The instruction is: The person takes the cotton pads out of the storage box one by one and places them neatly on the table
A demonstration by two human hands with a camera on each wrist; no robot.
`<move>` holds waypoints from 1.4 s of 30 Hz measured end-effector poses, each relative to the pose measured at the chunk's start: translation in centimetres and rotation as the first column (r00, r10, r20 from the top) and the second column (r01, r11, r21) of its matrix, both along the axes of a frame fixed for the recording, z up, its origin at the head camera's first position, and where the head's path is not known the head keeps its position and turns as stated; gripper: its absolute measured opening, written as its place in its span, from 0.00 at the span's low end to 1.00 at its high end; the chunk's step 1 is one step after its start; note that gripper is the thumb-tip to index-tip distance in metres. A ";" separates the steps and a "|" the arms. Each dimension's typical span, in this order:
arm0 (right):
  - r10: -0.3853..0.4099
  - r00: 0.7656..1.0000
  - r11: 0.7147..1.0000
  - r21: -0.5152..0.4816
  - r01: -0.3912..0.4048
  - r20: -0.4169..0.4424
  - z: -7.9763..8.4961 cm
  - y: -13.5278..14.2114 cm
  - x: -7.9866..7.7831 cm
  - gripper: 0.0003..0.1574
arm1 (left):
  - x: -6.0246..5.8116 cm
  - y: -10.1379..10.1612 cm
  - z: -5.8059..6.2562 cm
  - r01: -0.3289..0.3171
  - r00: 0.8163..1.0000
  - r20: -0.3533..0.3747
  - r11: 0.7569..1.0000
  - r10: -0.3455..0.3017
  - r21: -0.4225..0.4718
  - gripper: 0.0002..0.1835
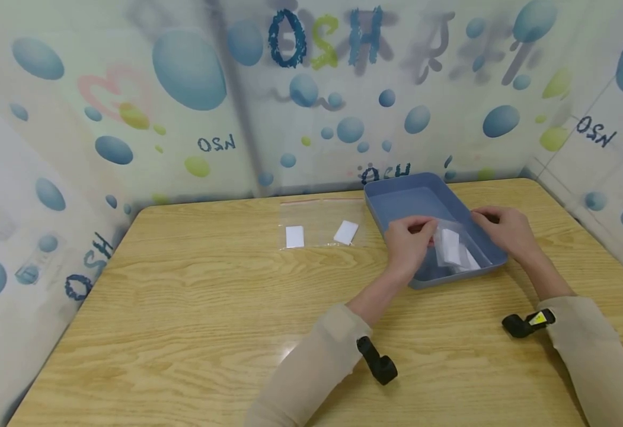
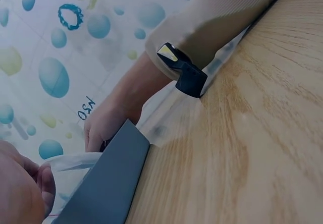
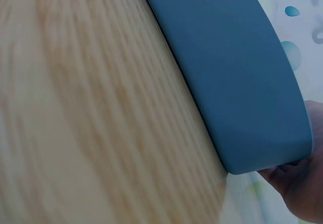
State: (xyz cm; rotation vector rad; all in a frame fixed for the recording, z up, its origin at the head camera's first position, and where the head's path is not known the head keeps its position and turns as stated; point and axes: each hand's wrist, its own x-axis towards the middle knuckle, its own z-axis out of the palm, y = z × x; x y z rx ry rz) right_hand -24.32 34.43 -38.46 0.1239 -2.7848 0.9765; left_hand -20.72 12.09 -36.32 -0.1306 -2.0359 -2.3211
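- Nearest: beige left sleeve [image 1: 311,362] and beige right sleeve [image 1: 591,350], each with 1 black wrist camera [image 1: 379,365] at the cuff.
- Left hand [image 1: 407,246]: grip pinching, thumb and fingertips together on the upper left edge of a clear zip bag [image 1: 441,256].
- Bag is over the near part of the blue tray [image 1: 409,204]; a white piece [image 1: 451,246] shows through the film. More white [image 1: 470,261] beside it; same bag or another, cannot tell.
- Right hand [image 1: 511,231]: grip grasping the tray's right rim, fingers curled; fingertips partly hidden.
- Tray sits slightly angled on the wood-grain bench [image 1: 183,308].
- Left of tray: flat clear packaging [image 1: 319,219], red line along its far edge, 2 white rectangles [image 1: 294,236] in it, apart. 1 bag or 2: cannot tell.
- Behind: bubble-print wall [image 1: 268,148], mirrored H2O lettering.
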 end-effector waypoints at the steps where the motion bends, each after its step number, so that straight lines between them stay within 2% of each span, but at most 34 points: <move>1: 0.000 1.000 1.000 0.002 0.000 -0.001 0.0 0.0 0.0 0.29 | 0.0 -0.1 0.1 0.001 1.000 0.001 1.000 -0.001 0.010 0.05; 10: -0.004 1.000 1.000 0.005 0.004 0.018 -0.2 0.2 0.2 0.30 | -0.1 -1.3 0.9 0.002 1.000 0.017 1.000 -0.002 0.009 0.05; 22: -0.004 1.000 1.000 -0.007 0.005 0.023 -0.1 0.1 0.2 0.30 | 0.0 -3.5 2.2 0.019 1.000 -0.007 1.000 -0.019 -0.024 0.06; 34: -0.006 1.000 1.000 0.000 0.006 0.018 0.0 0.0 0.0 0.30 | -0.8 -6.7 2.0 0.009 0.998 -0.058 0.997 -0.014 -0.074 0.07; 42: -0.003 1.000 1.000 0.002 0.003 0.019 0.0 -0.2 0.0 0.30 | -1.4 -8.5 1.8 -0.010 0.999 -0.033 0.997 0.008 -0.079 0.08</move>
